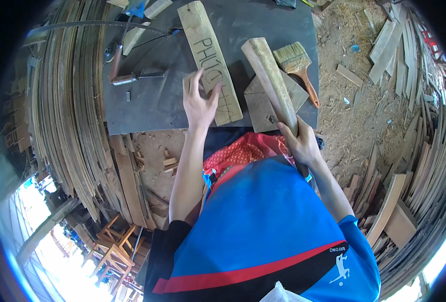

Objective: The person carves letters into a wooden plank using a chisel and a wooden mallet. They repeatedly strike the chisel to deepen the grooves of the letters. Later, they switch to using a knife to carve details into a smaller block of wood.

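Note:
A pale wooden board (205, 38) with dark hand-drawn lettering lies on the dark table. Over its lower left edge hovers my left hand (201, 103), empty, with thumb and fingers apart. My right hand (303, 143) is closed around a thick, squared wooden bar (271, 75), gripping it near its lower end. The bar slants up and left over a flat wooden piece (257, 108), which it partly hides. To the right of the bar lies a wide paintbrush (294, 60) with a brown wooden handle.
On the left of the dark table (167, 108) lie a wooden-handled blade (137, 76) and a bow saw (117, 60). Long planks (67, 100) are stacked at the left. More boards (424, 186) lean at the right, beside a floor (351, 126) strewn with shavings.

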Demonstrator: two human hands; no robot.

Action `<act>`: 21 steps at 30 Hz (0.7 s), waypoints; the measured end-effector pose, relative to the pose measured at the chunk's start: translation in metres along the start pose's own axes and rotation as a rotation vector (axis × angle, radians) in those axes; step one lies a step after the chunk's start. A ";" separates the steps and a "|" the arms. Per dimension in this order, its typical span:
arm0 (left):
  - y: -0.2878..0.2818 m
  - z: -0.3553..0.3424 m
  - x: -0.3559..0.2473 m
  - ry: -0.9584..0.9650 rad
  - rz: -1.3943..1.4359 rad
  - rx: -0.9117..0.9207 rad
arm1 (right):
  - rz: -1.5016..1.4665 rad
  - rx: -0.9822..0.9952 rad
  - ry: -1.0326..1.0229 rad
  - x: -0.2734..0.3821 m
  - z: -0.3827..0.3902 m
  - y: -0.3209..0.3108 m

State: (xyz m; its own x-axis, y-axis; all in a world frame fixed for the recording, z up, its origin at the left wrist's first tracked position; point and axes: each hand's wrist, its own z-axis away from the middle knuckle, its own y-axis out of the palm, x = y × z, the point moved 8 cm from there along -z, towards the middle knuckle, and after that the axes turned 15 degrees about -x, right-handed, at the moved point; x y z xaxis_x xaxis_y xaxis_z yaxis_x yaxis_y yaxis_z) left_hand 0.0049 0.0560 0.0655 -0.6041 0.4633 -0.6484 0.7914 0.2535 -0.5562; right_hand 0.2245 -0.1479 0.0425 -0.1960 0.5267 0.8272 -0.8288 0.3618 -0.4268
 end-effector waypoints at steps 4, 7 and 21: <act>-0.007 0.022 0.007 0.026 -0.054 0.032 | 0.151 -0.027 -0.127 0.017 -0.004 0.002; -0.005 0.033 0.004 0.035 -0.084 0.004 | 0.375 0.054 -0.242 0.021 -0.017 0.003; -0.003 0.036 0.006 -0.034 -0.141 0.030 | 0.409 0.001 -0.309 0.037 -0.025 -0.005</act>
State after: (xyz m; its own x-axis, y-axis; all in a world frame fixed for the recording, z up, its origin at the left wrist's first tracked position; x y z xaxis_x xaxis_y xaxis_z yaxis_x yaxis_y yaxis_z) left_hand -0.0049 0.0274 0.0447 -0.7124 0.3953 -0.5799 0.6956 0.2886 -0.6579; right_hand 0.2349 -0.1106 0.0665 -0.6502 0.3726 0.6621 -0.6525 0.1726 -0.7379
